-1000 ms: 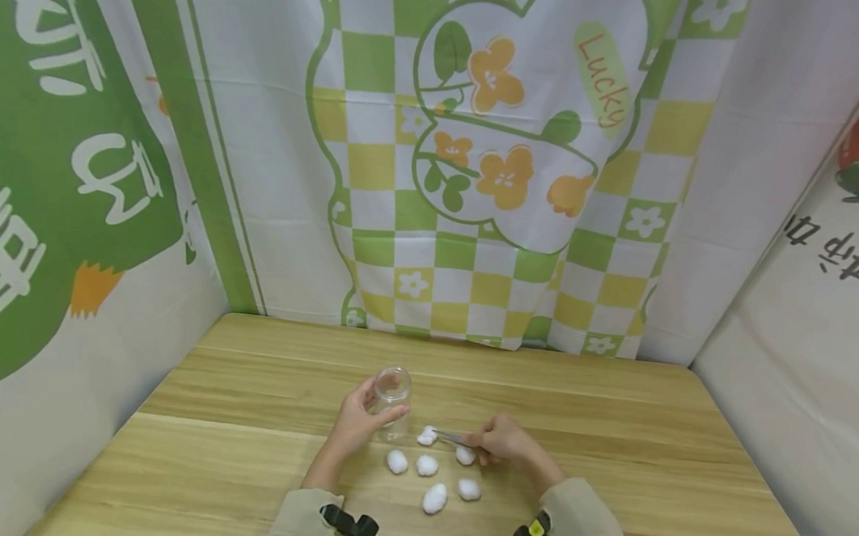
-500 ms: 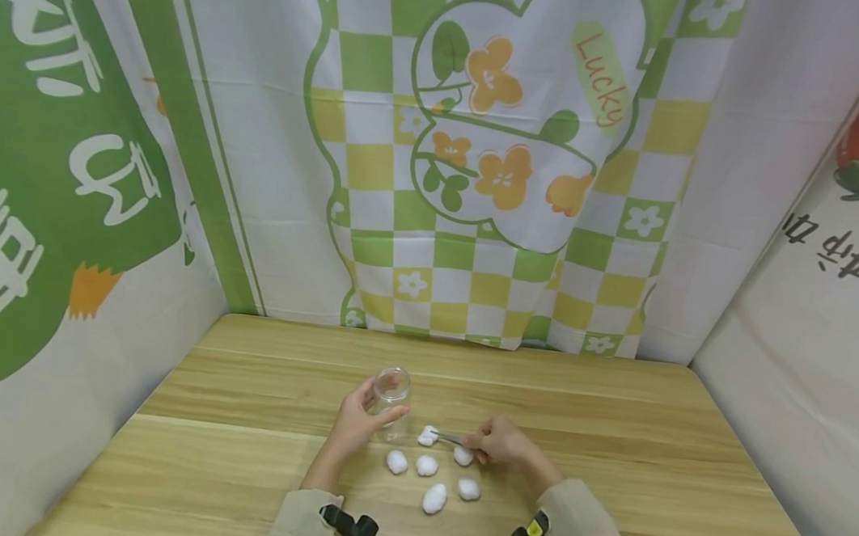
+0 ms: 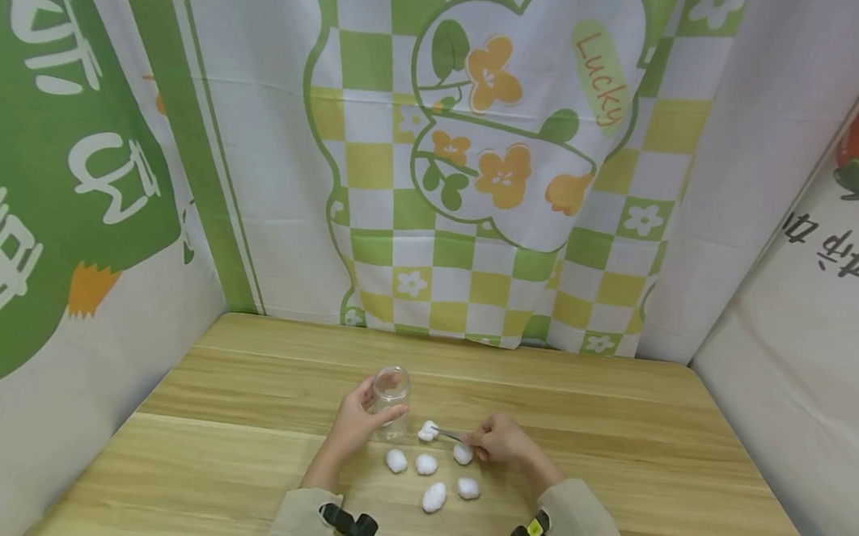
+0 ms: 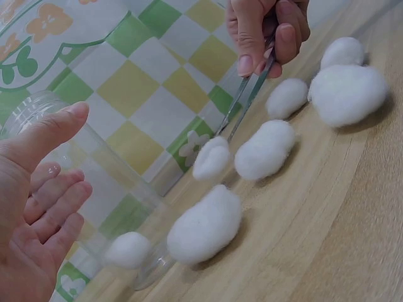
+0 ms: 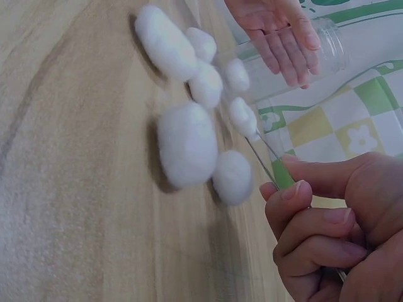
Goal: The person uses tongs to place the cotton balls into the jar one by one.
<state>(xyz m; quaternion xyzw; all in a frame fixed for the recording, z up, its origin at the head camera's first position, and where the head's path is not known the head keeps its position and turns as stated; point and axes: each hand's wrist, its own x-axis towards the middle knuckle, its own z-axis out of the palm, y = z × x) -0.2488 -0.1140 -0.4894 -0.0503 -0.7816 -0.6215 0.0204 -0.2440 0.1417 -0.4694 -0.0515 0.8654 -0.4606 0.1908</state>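
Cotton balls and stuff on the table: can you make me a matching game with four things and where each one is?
Things:
1. jar
2. tweezers
3. pinched cotton ball
4. table

Where or how:
a. held in the right hand
b. under everything, wooden
c. at the tweezer tips, beside the jar
d. upright in the left hand, clear

Pairs: 1-d, 2-a, 3-c, 4-b
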